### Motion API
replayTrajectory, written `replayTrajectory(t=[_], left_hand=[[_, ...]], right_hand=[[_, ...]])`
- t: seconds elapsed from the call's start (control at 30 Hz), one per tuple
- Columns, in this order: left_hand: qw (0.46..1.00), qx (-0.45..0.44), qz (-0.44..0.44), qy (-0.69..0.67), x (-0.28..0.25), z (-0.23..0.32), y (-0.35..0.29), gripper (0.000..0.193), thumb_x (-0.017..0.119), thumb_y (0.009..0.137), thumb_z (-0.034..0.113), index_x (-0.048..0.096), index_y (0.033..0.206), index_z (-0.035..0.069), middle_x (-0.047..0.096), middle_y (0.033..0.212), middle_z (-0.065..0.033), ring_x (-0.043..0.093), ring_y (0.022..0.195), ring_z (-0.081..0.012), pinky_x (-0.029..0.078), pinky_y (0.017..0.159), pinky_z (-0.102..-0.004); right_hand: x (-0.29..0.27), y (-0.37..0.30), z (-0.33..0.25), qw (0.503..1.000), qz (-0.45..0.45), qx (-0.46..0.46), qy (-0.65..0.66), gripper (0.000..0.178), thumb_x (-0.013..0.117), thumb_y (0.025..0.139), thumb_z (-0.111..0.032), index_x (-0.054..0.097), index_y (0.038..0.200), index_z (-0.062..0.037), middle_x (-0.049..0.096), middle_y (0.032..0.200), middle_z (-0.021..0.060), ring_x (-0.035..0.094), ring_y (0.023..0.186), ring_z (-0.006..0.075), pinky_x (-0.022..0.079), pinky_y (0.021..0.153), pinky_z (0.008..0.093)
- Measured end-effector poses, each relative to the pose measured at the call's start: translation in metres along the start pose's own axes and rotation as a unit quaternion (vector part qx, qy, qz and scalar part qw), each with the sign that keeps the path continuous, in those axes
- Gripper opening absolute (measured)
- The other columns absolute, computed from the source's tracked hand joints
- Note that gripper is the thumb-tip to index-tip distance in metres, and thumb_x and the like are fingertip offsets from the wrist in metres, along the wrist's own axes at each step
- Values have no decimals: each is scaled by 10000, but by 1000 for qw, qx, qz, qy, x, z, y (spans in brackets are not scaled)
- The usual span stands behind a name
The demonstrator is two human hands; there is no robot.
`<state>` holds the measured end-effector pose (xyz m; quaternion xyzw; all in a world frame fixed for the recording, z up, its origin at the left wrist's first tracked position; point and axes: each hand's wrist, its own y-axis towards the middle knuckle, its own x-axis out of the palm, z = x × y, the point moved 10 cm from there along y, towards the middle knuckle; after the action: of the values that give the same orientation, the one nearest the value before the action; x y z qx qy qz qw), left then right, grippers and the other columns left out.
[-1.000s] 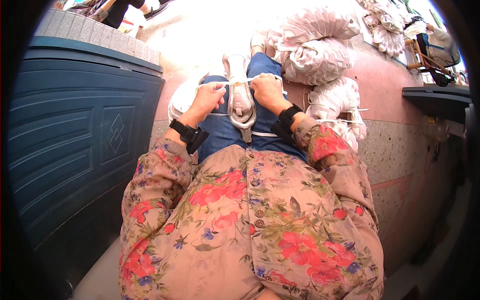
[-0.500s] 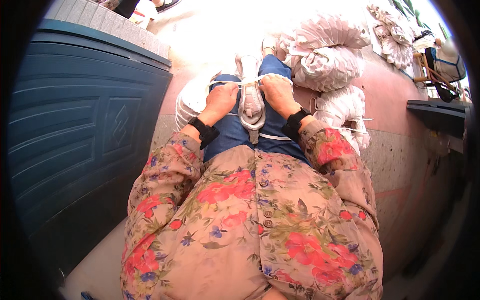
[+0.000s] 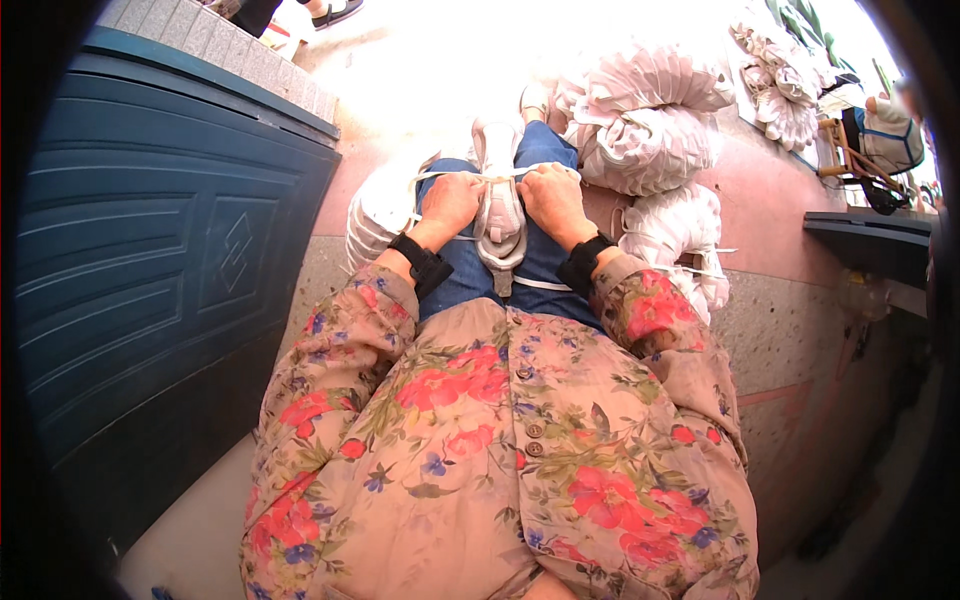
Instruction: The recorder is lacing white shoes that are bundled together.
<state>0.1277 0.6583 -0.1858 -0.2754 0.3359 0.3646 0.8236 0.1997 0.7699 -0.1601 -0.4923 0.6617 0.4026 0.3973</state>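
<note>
A white shoe (image 3: 499, 222) lies lengthwise between my knees, over my blue jeans. White shoelaces (image 3: 497, 178) run across it from one hand to the other. My left hand (image 3: 451, 203) is closed on the lace at the shoe's left side. On the other side, my right hand (image 3: 555, 203) grips the lace with its fingers curled in. The lace between the hands looks stretched, and a loose length hangs by the right thigh. How the laces cross over the shoe is too small to make out.
Bundles of white shoe pieces (image 3: 650, 150) are stacked at the right of my legs, with another bundle (image 3: 680, 235) nearer. More white pieces (image 3: 378, 215) lie by my left knee. A dark blue panelled door (image 3: 170, 220) stands close at left. At far right is a dark ledge (image 3: 870, 228).
Both hands still hold the laces, and the right hand has shifted slightly nearer. The whole view has moved a little.
</note>
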Motion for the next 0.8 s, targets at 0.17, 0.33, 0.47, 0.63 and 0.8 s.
replayTrajectory(t=[0.17, 0.33, 0.47, 0.63, 0.8], left_hand=[[980, 49, 80, 178, -29, 35, -23, 281, 585, 740, 288, 622, 754, 10, 593, 704, -171, 550, 740, -341, 427, 670, -425], [971, 90, 133, 177, -22, 36, -31, 252, 586, 722, 257, 627, 708, 9, 589, 671, -165, 546, 690, -330, 423, 642, -430], [995, 19, 88, -45, -8, 0, -18, 178, 549, 724, 134, 612, 797, -15, 601, 673, -151, 541, 527, -292, 433, 566, -398], [967, 179, 174, 42, -38, 59, -16, 159, 595, 689, 156, 631, 767, 23, 590, 794, -145, 534, 764, -302, 426, 714, -394], [970, 175, 16, 168, 0, 81, 18, 137, 596, 681, 166, 613, 736, 41, 580, 815, -150, 498, 864, -316, 425, 741, -394]], right_hand=[[-11, -6, -9, 1000, -9, -3, -12, 255, 541, 765, -289, 622, 705, -55, 575, 771, 106, 523, 831, 260, 386, 690, 407], [-5, -8, -6, 998, -56, 9, 3, 250, 535, 768, -301, 619, 796, -68, 561, 835, 108, 500, 891, 267, 368, 723, 420], [6, -8, 3, 997, -68, 30, -5, 207, 483, 789, -233, 609, 859, -85, 559, 862, 110, 500, 898, 271, 372, 724, 428], [7, -11, 11, 998, -9, 43, 55, 183, 485, 778, -208, 609, 854, -98, 559, 869, 97, 500, 893, 271, 372, 704, 429], [9, -11, 15, 993, -3, 58, 101, 161, 493, 765, -199, 618, 821, -114, 563, 859, 83, 507, 871, 267, 372, 679, 434]])
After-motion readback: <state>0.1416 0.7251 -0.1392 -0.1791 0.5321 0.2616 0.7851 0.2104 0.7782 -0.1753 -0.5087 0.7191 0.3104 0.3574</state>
